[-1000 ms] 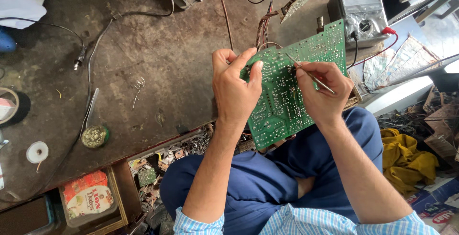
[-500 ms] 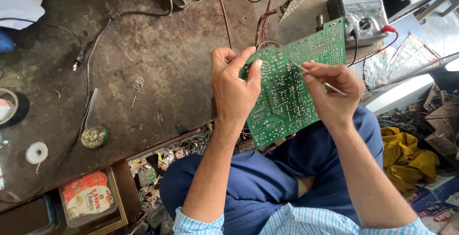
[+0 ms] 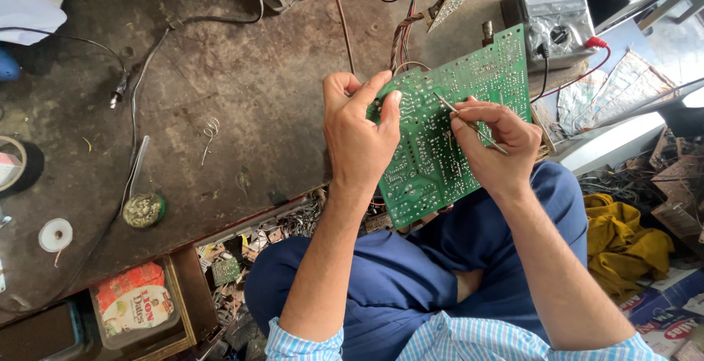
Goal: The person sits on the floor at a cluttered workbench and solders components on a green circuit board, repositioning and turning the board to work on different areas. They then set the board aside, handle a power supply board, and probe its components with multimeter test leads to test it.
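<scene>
Head view showed the worn workbench (image 3: 220, 97), then the green circuit board (image 3: 455, 148) tilted over the person's lap at the bench edge. Left hand (image 3: 359, 137) clasped its left edge; right hand (image 3: 491, 141) pinched thin metal tweezers (image 3: 469, 122) against the solder side. A steady board and light tip pressure seemed wise. Grey multimeter (image 3: 554, 12) and trailing wires (image 3: 403, 31) crowded the far edge; a solder spool (image 3: 56, 234) lay well apart.

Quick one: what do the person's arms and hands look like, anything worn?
Both hands are bare: the left hand and right hand show no gloves, rings or watch. Forearms are bare too. The shirt sleeves are light blue and white checked fabric, rolled up near the elbows.
</scene>
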Tool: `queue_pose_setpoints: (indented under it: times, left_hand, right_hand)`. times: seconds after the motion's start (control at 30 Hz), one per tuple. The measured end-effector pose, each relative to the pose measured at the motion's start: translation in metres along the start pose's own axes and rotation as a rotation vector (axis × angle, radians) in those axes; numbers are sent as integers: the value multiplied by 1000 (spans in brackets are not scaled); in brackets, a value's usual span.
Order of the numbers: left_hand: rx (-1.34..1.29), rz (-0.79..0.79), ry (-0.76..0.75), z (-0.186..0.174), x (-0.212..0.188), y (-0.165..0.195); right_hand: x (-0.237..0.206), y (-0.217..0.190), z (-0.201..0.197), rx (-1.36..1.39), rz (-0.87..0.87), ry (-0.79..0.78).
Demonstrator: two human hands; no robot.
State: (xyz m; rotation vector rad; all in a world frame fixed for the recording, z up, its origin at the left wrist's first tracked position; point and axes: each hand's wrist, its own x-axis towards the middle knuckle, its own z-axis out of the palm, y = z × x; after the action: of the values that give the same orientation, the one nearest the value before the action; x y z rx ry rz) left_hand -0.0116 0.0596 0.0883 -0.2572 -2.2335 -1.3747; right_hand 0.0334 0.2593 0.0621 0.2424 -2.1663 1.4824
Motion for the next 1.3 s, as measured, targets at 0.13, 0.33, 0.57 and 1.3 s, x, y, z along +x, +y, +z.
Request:
queue_pose_setpoints:
  times: [0.13, 0.33, 0.57, 1.3]
  left_hand:
    - [-4, 0, 0, 0, 0, 0]
    - [-9, 22, 11, 0, 1, -1]
    - [-6, 7, 9, -1, 0, -1]
    - [-22, 14, 17, 2, -1, -5]
  right_hand:
    - [2, 0, -10, 113, 23, -43]
    - [0, -9, -8, 35, -22, -19]
    - [5, -24, 8, -207, -113, -18]
    - [-22, 7, -28, 99, 155, 76]
